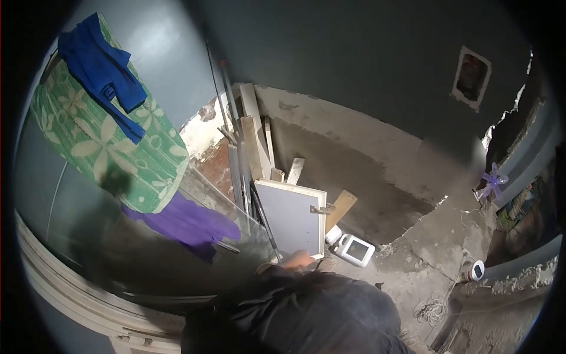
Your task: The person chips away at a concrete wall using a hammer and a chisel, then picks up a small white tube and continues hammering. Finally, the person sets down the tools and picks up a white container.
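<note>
My left hand (298, 259) is low in the middle of the view, at the bottom edge of a small grey door panel (289, 212) with a pale frame. Its fingers look closed on that edge, though they are small and partly hidden. A metal handle or latch (321, 209) sticks out from the panel's right side. The panel stands tilted in front of several wooden boards (253, 135). Just right of it lies a white plastic jug (355, 250). My right hand does not show; my dark clothing (318, 312) covers the bottom middle.
A green flowered towel (112, 130), blue garment (103, 65) and purple cloth (188, 224) hang at left. A glass sheet (218, 192) leans near the boards. At right are a white tub (473, 271), coiled string (430, 311) and broken wall edges (507, 121).
</note>
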`<action>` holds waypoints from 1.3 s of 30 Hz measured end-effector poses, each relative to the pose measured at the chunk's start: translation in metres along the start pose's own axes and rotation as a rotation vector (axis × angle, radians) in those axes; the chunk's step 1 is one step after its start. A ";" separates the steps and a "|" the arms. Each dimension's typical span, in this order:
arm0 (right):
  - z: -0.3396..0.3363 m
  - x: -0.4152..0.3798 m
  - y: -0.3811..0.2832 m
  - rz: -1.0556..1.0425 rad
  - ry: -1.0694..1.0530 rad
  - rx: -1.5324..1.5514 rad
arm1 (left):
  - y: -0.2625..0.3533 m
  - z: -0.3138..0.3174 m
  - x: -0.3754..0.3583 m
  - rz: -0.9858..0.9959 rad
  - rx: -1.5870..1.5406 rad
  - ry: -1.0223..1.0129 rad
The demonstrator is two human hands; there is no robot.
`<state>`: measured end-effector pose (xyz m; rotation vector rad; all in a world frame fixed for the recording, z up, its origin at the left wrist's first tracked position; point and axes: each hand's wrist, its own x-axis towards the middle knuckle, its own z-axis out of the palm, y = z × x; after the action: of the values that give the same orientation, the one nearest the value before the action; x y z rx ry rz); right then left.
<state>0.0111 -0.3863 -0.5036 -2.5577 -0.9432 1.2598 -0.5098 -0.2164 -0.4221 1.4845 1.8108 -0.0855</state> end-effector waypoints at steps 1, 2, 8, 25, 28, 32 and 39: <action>0.000 0.000 -0.001 0.006 -0.001 -0.009 | -0.004 -0.001 -0.002 -0.035 0.027 0.022; 0.002 0.001 -0.004 -0.002 -0.007 -0.018 | -0.007 -0.002 -0.002 -0.042 0.023 0.018; 0.005 0.001 -0.021 0.003 -0.023 -0.055 | 0.000 -0.013 -0.002 -0.166 -0.152 -0.037; 0.015 0.007 -0.045 -0.016 -0.079 -0.095 | 0.017 -0.018 0.022 -0.137 -0.185 -0.079; 0.018 0.012 -0.050 -0.018 -0.085 -0.108 | 0.016 -0.023 0.020 -0.161 -0.149 -0.106; 0.021 0.018 -0.056 -0.025 -0.092 -0.123 | 0.012 -0.019 0.023 -0.138 -0.207 -0.079; 0.023 0.020 -0.058 -0.023 -0.089 -0.117 | 0.004 -0.008 0.033 -0.109 -0.181 -0.095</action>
<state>-0.0245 -0.3318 -0.5098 -2.5885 -1.0909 1.3604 -0.5112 -0.1844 -0.4350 1.2361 1.7726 -0.0443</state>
